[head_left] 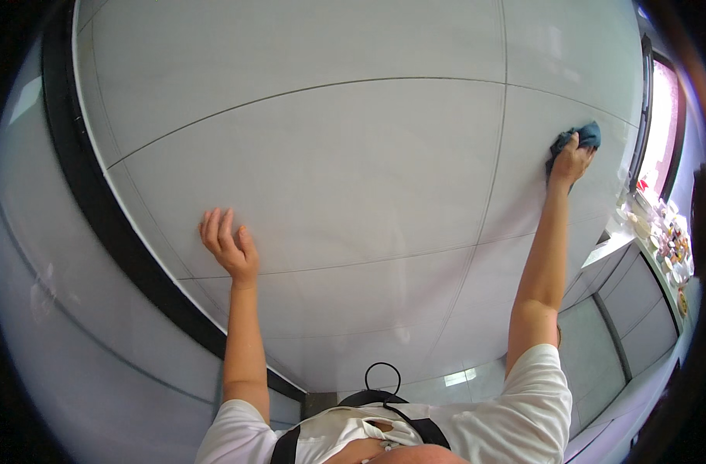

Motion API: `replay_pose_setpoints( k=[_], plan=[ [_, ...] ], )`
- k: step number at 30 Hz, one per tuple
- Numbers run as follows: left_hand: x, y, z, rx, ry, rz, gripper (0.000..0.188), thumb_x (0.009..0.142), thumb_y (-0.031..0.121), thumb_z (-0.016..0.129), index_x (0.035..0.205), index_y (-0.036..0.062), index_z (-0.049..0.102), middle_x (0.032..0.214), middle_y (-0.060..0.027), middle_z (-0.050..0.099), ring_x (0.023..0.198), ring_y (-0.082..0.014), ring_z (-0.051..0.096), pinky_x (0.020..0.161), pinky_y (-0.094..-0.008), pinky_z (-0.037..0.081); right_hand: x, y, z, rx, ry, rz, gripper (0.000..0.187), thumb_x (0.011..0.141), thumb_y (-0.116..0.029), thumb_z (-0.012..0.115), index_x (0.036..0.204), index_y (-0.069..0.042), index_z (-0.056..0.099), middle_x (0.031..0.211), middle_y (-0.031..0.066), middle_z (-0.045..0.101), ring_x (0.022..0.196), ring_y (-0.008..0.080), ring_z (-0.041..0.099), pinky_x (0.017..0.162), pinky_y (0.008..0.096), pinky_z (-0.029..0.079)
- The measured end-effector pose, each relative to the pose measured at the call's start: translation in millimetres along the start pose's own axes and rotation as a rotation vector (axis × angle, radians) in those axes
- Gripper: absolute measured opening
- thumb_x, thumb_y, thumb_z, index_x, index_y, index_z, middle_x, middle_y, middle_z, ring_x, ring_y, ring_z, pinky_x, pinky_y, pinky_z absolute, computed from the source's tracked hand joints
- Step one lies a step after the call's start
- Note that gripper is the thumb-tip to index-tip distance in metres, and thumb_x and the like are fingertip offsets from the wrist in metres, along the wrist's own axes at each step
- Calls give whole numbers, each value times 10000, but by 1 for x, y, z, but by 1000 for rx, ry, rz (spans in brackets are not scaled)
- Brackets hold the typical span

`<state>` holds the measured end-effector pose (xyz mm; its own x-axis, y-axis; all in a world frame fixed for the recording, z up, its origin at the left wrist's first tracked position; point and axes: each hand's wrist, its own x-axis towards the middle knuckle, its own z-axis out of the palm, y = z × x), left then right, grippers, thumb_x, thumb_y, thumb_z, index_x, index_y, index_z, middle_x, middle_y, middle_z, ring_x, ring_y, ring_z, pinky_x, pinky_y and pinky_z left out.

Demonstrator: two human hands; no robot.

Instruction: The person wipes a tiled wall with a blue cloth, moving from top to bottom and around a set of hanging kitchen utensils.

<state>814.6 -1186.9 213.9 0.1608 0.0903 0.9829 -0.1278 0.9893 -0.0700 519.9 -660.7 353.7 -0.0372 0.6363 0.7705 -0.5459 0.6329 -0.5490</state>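
A wall of large pale grey tiles (pixel 353 155) fills most of the view. My right hand (pixel 569 161) is stretched up and to the right, pressing a crumpled dark blue cloth (pixel 581 138) against a tile close to a window. My left hand (pixel 229 246) rests flat on the wall lower down at the left, fingers together and pointing up, holding nothing. Both forearms rise from the lower edge, out of white short sleeves.
A black frame strip (pixel 98 209) runs down the wall's left side beside a glossy grey panel. At the right, a bright window (pixel 662 131) sits above a ledge (pixel 666 240) crowded with several small items. Grey panels lie below the ledge.
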Motion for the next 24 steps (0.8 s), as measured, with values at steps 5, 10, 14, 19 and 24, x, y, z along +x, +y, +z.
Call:
replay_pose_setpoints(
  k=[5, 10, 14, 19, 24],
  plan=[
    [33, 25, -17, -215, -94, -178, 261, 909, 173, 454, 1076, 27, 591, 1172, -90, 521, 1134, -271, 433, 956, -405, 358, -19, -94, 18, 16, 38, -307, 598, 848, -365, 530, 1123, 166, 506, 1245, 273, 489, 1264, 372, 361, 1059, 433, 241],
    [74, 25, -29, -237, -52, -140, 264, 921, 155, 422, 1058, 11, 595, 1142, -103, 536, 1080, -252, 468, 902, -356, 396, -53, -259, 19, -10, -28, -469, 435, 811, -372, 555, 1030, 1, 603, 1282, 143, 489, 1302, 314, 320, 981, 596, 254],
    [91, 19, -45, -223, 84, -333, 281, 938, 128, 380, 1102, -6, 564, 1167, -125, 510, 1074, -239, 478, 896, -340, 405, -93, -356, 14, 214, -118, -528, 415, 737, -326, 612, 1021, -23, 611, 1244, 129, 480, 1288, 343, 314, 996, 596, 229],
    [125, 17, -53, -186, 75, -380, 335, 992, 162, 282, 1159, -20, 508, 1195, -132, 486, 1088, -230, 485, 929, -359, 411, -109, -427, 14, 473, -317, -593, 459, 645, -283, 672, 1039, -55, 616, 1246, 113, 451, 1302, 318, 276, 1039, 531, 221],
    [133, 14, -51, -210, 62, -409, 358, 1001, 198, 266, 1145, -25, 505, 1195, -146, 489, 1078, -236, 491, 928, -360, 413, -170, -458, 1, 612, -396, -752, 440, 635, -271, 686, 1036, -94, 639, 1280, 61, 471, 1318, 248, 280, 1071, 453, 204]
  ],
)
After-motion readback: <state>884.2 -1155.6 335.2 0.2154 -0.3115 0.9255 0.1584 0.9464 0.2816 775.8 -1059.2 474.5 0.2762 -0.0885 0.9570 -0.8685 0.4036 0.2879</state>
